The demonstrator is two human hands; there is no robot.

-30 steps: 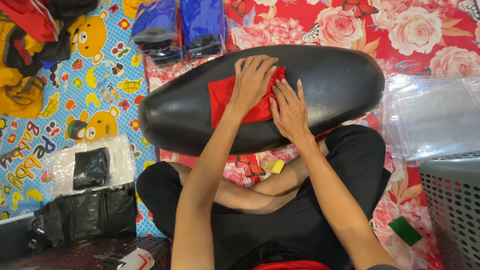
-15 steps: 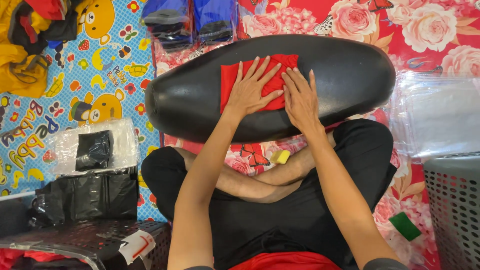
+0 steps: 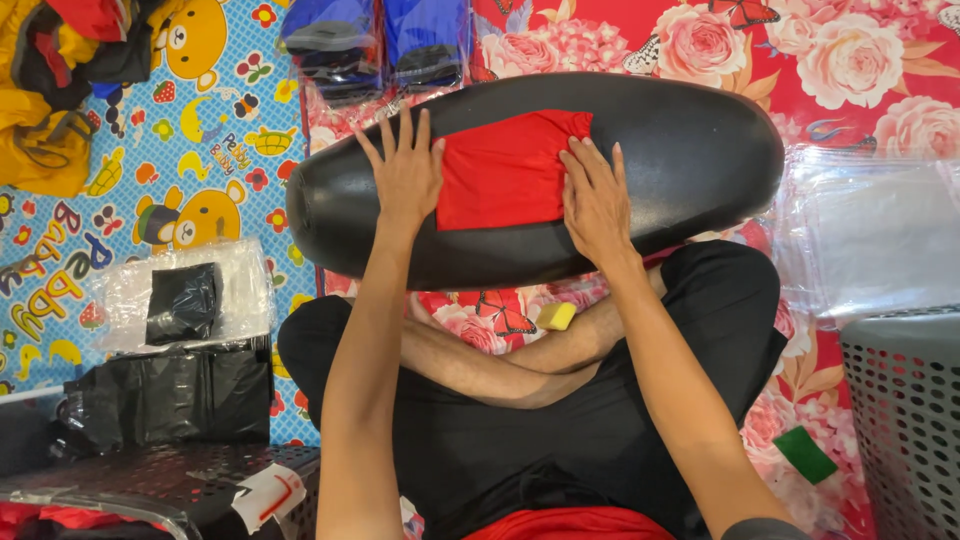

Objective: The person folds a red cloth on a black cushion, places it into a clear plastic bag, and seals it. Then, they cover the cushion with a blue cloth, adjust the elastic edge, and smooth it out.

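Floral mat (image 3: 850,60); black cushion (image 3: 680,150); red cloth (image 3: 505,170).

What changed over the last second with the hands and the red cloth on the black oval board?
The left hand slid off the red cloth to its left edge, and the right hand moved to its right edge, so the cloth now lies spread wider and flat between them. The black oval board stayed across the lap; the bagged black clothes stayed put.
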